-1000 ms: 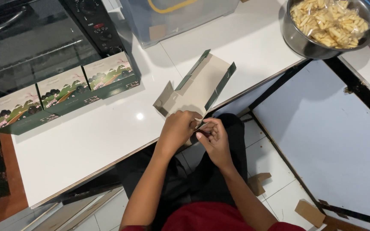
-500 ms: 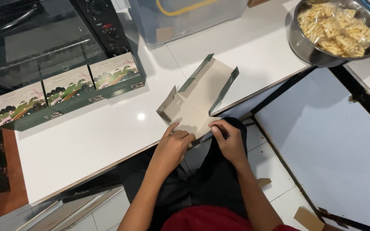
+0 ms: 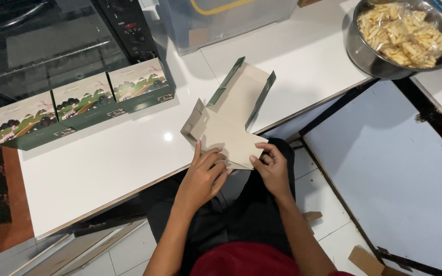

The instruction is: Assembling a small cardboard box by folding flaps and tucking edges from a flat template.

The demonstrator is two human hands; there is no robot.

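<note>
An unfolded cardboard box blank (image 3: 231, 120), brown inside with green edges, lies on the white table (image 3: 103, 168) near its front edge. My left hand (image 3: 203, 176) presses flat on the blank's near-left flap, fingers spread. My right hand (image 3: 269, 166) pinches the near-right corner flap between thumb and fingers. The far end of the blank has its side walls folded up.
Three finished boxes (image 3: 83, 105) with a green landscape print stand in a row at the left. A metal bowl (image 3: 402, 36) holds bagged pale snack sticks at the far right. A clear plastic bin (image 3: 226, 20) and a black oven (image 3: 52, 41) stand behind. Cardboard scraps (image 3: 364, 258) lie on the tiled floor.
The blank was drawn toward the table's edge. My hands, close together below the edge before, have moved up and apart onto its near flaps.
</note>
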